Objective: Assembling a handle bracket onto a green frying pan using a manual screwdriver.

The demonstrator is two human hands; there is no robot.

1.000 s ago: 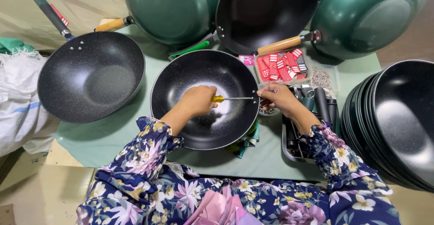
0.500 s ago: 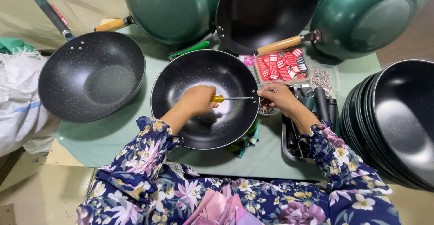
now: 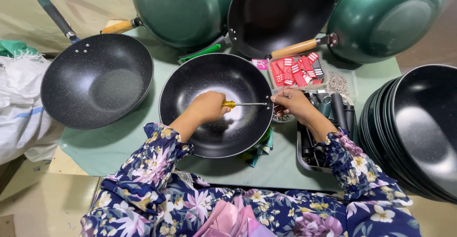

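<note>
Black wok (image 3: 216,123) at table centre, on green mat (image 3: 119,142). Left hand (image 3: 209,106) inside the bowl, fingers wrapped tight around yellow-handled screwdriver (image 3: 243,104), shaft horizontal toward the right rim. Right hand (image 3: 293,104) at that rim, fingers pinched narrow; what they grip cannot be told. Stack of black woks (image 3: 419,127) to the right.

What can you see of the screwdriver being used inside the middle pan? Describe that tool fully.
The screwdriver has a yellow handle and a thin metal shaft. It lies roughly level across the black speckled pan, tip at the right rim. The left hand grips the handle; the right hand is at the rim beside the tip.
</note>
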